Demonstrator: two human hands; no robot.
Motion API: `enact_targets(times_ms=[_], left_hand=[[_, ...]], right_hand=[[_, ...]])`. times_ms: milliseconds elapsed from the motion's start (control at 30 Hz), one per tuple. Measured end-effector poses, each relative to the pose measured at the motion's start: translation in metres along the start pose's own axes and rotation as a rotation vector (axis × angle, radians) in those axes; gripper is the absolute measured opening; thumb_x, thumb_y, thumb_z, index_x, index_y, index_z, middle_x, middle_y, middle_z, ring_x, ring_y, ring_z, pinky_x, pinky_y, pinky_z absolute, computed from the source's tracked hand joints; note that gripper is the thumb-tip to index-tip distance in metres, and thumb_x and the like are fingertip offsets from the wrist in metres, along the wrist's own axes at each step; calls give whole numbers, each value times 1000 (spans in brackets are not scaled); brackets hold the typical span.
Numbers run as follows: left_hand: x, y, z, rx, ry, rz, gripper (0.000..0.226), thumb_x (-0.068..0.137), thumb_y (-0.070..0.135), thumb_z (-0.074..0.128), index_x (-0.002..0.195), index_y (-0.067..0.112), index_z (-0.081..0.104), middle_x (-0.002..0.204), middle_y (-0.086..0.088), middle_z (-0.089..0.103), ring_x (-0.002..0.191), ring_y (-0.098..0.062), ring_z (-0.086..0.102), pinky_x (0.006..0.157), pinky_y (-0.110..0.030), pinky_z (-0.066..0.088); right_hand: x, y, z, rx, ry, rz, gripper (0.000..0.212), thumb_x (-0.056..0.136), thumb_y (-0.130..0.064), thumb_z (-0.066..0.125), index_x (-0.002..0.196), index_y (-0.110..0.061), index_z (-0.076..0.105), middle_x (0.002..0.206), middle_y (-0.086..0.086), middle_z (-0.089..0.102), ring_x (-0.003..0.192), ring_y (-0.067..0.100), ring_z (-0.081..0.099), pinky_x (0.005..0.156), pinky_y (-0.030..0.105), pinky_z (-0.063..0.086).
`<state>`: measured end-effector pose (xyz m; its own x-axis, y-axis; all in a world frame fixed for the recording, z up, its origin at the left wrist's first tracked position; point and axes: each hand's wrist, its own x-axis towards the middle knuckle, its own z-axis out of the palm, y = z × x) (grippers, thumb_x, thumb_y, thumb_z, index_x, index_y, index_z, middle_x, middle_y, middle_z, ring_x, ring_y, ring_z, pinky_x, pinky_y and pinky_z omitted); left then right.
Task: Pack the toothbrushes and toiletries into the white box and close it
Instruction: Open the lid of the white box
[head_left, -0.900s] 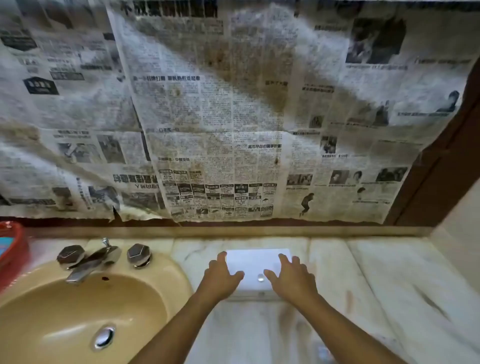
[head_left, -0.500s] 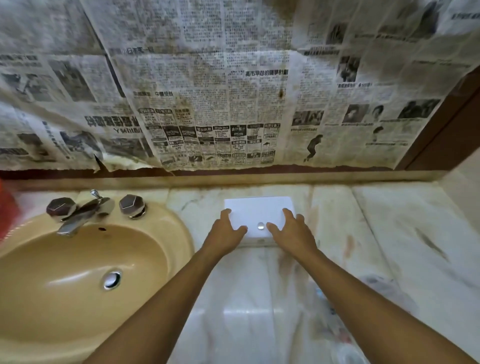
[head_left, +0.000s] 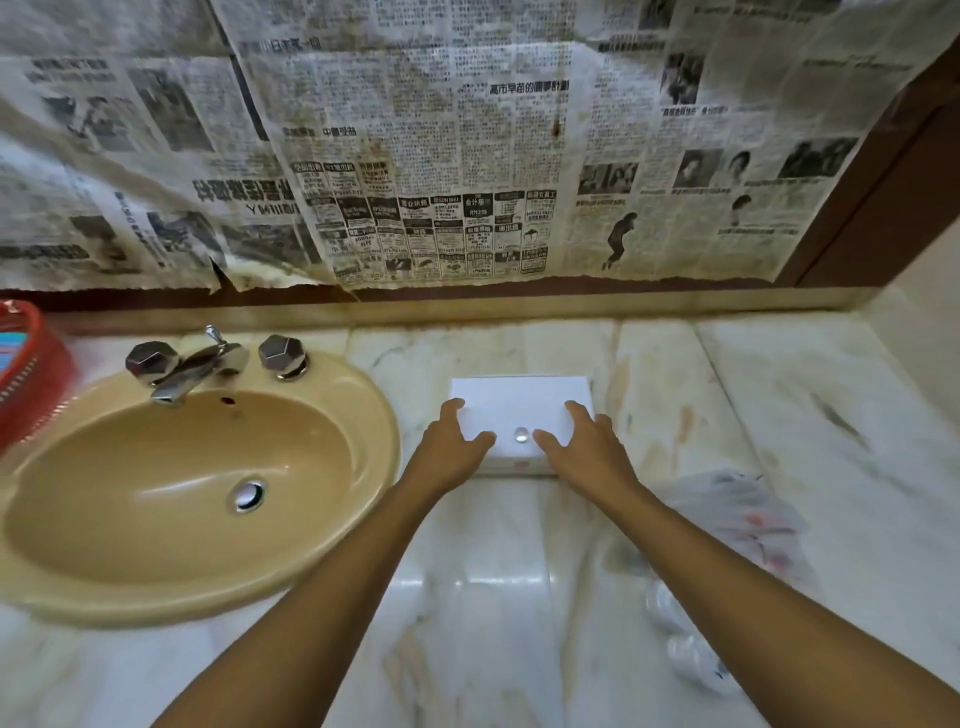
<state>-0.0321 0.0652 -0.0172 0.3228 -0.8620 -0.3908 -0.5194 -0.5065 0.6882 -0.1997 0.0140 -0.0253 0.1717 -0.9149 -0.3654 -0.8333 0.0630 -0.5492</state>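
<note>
1. White box (head_left: 519, 410) sat closed on the marble counter (head_left: 779, 415), lid down flat, a little way out from the back ledge and to the right of the sink (head_left: 171, 493).
2. A small round clear knob (head_left: 520, 435) showed at the front middle of the lid, between the two thumbs.
3. Left hand (head_left: 451, 446) lay over the box's front left corner, fingers spread and mostly straight, thumb on the lid top pointing toward the knob. It pressed on the box rather than wrapping it: no clenched grasp.
4. Right hand (head_left: 584, 446) mirrored this on the front right corner, fingers spread along the right side of the lid, thumb on top. Also flat against the box, not curled around it.
5. Both forearms reached in from the lower edge, converging on the box.
6. No toothbrushes or toiletries seen outside the box; its contents could not be seen.
7. Sink was tan, oval, with a chrome drain (head_left: 248, 494), a chrome faucet (head_left: 192, 366) and two faceted handles.
8. Red basket (head_left: 31, 374) stood at the far left edge, partly cut off.
9. Crumpled clear plastic bag (head_left: 727, 514) lay on the counter near the right forearm.
10. Old newspaper (head_left: 415, 156) covered the wall behind, lower edge torn.
</note>
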Motion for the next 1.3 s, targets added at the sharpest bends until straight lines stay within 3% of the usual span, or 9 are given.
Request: enact_targets(times_ms=[367, 633, 733, 900, 1033, 1200, 1300], left_hand=[[-103, -61, 16, 36, -4, 23, 70, 93, 45, 58, 152, 27, 25, 154, 2, 36, 137, -19, 42, 100, -29, 36], [-124, -82, 14, 44, -1, -15, 69, 92, 45, 59, 151, 30, 25, 151, 0, 42, 135, -19, 44, 100, -29, 38], [-127, -87, 13, 33, -1, -32, 68, 91, 46, 59, 150, 32, 26, 146, -2, 47, 131, -20, 47, 102, -35, 43], [-116, -86, 7, 55, 12, -53, 67, 91, 45, 60, 149, 30, 29, 140, -5, 52, 123, -22, 55, 100, -38, 46], [-99, -79, 3, 64, 76, 28, 54, 96, 32, 56, 146, 22, 39, 147, -7, 45, 129, -23, 50, 105, -34, 40], [-79, -69, -1, 90, 37, 117, 41, 100, 8, 43, 139, 18, 49, 150, -4, 42, 137, -19, 40, 106, -24, 29], [-69, -71, -8, 84, 12, 131, 41, 98, 3, 39, 132, 18, 56, 145, -1, 46, 129, -19, 47, 94, -19, 34]], right_hand=[[-106, 36, 26, -6, -100, -38, 70, 89, -58, 47, 148, -32, 19, 151, 7, 21, 135, 28, 34, 105, 38, 37], [-135, 43, 30, -25, -152, -73, 67, 90, -55, 48, 147, -34, 20, 147, 2, 27, 131, 24, 40, 101, 32, 38], [-140, 45, 28, -146, -140, -84, 63, 91, -57, 44, 146, -34, 23, 145, 3, 33, 129, 26, 40, 104, 35, 36], [-143, 32, 28, -449, 32, -240, 57, 93, -55, 40, 143, -31, 29, 148, 6, 28, 136, 27, 26, 109, 43, 19], [-138, 12, 41, -477, -7, -372, 44, 94, -51, 41, 130, -27, 47, 126, 2, 46, 119, 26, 39, 96, 41, 27], [-131, 3, 51, -534, -43, -451, 27, 96, -33, 44, 116, -18, 53, 116, 5, 49, 111, 28, 42, 89, 39, 29], [-127, -3, 43, -542, -52, -475, 23, 97, -28, 42, 112, -14, 54, 116, 6, 50, 110, 28, 42, 91, 39, 29]])
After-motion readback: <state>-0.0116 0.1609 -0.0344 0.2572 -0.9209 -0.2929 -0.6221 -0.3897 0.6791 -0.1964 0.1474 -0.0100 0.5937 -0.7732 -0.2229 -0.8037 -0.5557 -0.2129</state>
